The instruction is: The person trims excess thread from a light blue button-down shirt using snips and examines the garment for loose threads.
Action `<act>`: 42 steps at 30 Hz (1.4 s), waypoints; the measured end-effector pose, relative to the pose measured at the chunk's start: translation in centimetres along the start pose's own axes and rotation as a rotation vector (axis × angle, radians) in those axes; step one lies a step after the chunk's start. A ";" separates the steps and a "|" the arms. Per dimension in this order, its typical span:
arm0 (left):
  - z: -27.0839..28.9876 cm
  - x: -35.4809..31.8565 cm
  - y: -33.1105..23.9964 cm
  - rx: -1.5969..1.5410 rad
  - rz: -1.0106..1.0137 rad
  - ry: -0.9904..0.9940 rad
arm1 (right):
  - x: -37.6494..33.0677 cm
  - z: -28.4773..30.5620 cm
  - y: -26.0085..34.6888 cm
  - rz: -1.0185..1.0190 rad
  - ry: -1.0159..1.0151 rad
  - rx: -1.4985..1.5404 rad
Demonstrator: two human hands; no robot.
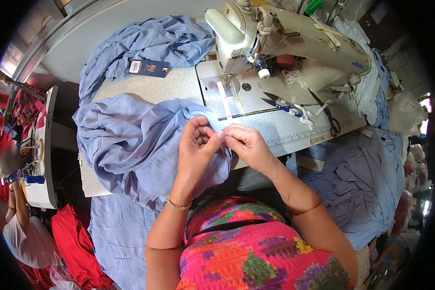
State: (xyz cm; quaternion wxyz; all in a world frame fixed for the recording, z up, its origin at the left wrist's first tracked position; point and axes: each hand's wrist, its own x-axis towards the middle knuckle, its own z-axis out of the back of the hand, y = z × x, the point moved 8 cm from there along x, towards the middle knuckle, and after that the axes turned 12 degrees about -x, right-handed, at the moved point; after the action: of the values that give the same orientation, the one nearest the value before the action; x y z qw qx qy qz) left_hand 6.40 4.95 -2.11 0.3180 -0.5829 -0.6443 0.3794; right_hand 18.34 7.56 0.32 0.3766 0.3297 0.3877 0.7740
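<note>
A light blue garment [145, 130] lies bunched on the left part of the sewing table and hangs over its front edge. At the garment's right edge, my left hand [200, 137] pinches the cloth between thumb and curled fingers. Right beside it my right hand [244, 141] closes on the same edge, the fingertips of both hands nearly touching. Just beyond my hands stands the cream sewing machine [295, 38], its needle area over the metal plate. A narrow white strip [224, 99] lies across that plate, apart from my fingers.
Scissors [327, 113] and blue-handled snips [290, 108] lie right of the needle beside white cord [308, 118]. A dark tag [150, 68] rests against more blue cloth [154, 41] at the back. Blue fabric [357, 179] is heaped at right. Another person [29, 237] sits far left.
</note>
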 end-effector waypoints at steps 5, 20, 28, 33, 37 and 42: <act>0.2 0.2 0.6 -0.071 -0.005 0.002 | -0.2 -0.1 -0.4 -0.049 0.050 0.114; 0.4 -0.3 0.5 -0.159 -0.023 0.055 | -0.6 0.3 -4.9 -0.293 -0.249 0.742; 0.0 -0.2 0.2 -0.262 -0.032 0.044 | -0.7 0.1 -4.0 -0.210 -0.072 0.597; 0.2 -0.4 0.0 -0.204 -0.057 0.137 | -1.0 0.6 3.1 0.163 -0.038 -0.242; -0.9 -0.5 0.1 -0.187 -0.017 0.158 | -1.0 0.3 1.9 0.087 -0.177 -0.312; 0.1 -0.4 -0.1 -0.166 -0.070 0.072 | 0.0 0.1 -2.0 -0.139 -0.133 0.446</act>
State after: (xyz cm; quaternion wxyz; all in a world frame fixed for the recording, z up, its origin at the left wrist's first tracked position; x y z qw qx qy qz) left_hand 6.29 4.57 -2.08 0.3048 -0.5977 -0.6815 0.2921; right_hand 19.11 8.42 -1.35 0.3715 0.4274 0.5451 0.6182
